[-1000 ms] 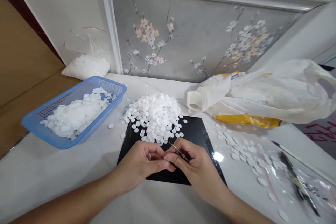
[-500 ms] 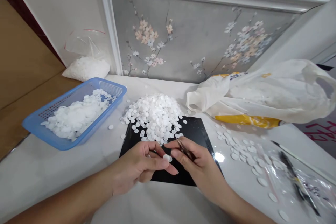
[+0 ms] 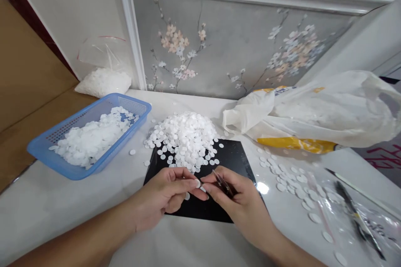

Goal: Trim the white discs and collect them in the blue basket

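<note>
My left hand [image 3: 175, 192] pinches a small white disc [image 3: 198, 183] between thumb and index finger. Part of a second disc shows by the lower fingertips. My right hand [image 3: 233, 192] is closed around metal tweezers [image 3: 223, 182], their points angled up and away. Its thumb and index tip meet right beside the disc in my left fingers. Both hands hover above a black board [image 3: 213, 208]. A heap of white discs [image 3: 188, 133] spreads over the board's far part and the table behind it. One loose disc [image 3: 187, 196] shows just under my left hand.
On the left stands a blue basket [image 3: 94, 171] with many white discs in it. Behind it leans a clear zip bag [image 3: 105, 81] of white pieces. To the right lie a white plastic bag [image 3: 313, 112], scattered discs [image 3: 291, 181], a black pen-like tool [image 3: 351, 204] and clear plastic bags.
My right fingertips have come in against the disc at my left fingers, and my left fingers have curled closer. A loose disc now shows below my left hand.
</note>
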Motion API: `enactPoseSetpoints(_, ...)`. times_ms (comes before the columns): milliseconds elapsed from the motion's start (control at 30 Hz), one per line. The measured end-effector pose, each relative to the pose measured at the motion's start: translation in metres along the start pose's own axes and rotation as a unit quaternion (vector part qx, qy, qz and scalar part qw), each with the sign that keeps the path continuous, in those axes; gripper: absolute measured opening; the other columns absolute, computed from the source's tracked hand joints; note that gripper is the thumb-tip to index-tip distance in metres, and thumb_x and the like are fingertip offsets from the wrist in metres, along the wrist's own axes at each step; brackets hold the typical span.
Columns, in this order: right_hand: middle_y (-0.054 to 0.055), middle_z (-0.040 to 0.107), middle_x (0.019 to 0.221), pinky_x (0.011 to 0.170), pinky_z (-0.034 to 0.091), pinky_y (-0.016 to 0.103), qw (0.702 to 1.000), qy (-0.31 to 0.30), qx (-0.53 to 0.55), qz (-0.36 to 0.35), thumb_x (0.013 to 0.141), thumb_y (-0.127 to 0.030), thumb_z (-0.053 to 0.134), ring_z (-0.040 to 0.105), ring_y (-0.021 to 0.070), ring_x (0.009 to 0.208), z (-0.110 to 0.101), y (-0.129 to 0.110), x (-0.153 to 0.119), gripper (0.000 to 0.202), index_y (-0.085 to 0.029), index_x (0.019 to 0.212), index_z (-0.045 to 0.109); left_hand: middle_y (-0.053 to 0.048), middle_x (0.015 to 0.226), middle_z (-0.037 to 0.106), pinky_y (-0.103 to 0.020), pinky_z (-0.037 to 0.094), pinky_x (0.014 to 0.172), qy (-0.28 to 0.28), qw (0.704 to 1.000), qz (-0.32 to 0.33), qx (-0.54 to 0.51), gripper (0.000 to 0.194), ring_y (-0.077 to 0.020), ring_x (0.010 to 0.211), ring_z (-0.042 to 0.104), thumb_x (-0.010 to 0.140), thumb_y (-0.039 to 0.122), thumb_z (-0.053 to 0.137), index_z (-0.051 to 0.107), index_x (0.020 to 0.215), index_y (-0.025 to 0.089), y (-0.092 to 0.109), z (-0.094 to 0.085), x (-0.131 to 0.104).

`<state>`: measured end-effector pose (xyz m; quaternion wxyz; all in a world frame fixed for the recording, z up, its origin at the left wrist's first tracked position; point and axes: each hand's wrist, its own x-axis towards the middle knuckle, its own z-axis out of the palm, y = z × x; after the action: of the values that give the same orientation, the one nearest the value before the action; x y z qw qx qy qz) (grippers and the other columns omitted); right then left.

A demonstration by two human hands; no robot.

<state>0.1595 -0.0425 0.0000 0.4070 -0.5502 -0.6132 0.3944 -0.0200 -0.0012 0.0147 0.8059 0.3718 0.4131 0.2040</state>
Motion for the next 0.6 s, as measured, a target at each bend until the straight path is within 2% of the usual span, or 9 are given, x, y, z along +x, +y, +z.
enactPoseSetpoints(167, -0.002, 0.056, 0.064, 0.051, 0.040, 0.022, 0.999, 0.031, -0.019, 0.019, 0.086, -0.029, 0.052, 0.048, 0.0118, 0.056, -0.001, 0.005, 0.001, 0.013, -0.019, 0.084, 0.060, -0.011, 0.084, 0.074, -0.022, 0.006, 0.039, 0.009, 1.000, 0.002, -0.001, 0.018, 0.0018, 0.032, 0.016, 0.076, 0.030, 0.064, 0.055, 0.081, 0.016, 0.000, -0.001, 0.001)
enactPoseSetpoints(367, 0.001, 0.059, 0.077, 0.055, 0.042, 0.024, 0.995, -0.012, -0.092, -0.021, 0.087, -0.021, 0.050, 0.054, 0.0133, 0.063, -0.006, 0.010, 0.008, 0.013, -0.021, 0.082, 0.063, -0.008, 0.083, 0.072, -0.023, 0.007, 0.040, 0.005, 1.000, 0.017, 0.019, 0.024, 0.0011, 0.034, 0.017, 0.075, 0.029, 0.065, 0.063, 0.095, 0.015, 0.000, -0.004, 0.002)
enactPoseSetpoints(600, 0.001, 0.059, 0.079, 0.057, 0.045, 0.024, 0.987, -0.056, -0.148, -0.020, 0.084, -0.016, 0.055, 0.058, 0.0133, 0.063, -0.011, 0.020, 0.013, 0.013, -0.021, 0.081, 0.066, -0.003, 0.070, 0.068, -0.023, 0.007, 0.039, 0.058, 0.995, 0.072, 0.045, 0.021, 0.0002, 0.036, 0.021, 0.078, 0.034, 0.065, 0.063, 0.079, 0.013, 0.002, -0.007, 0.004)
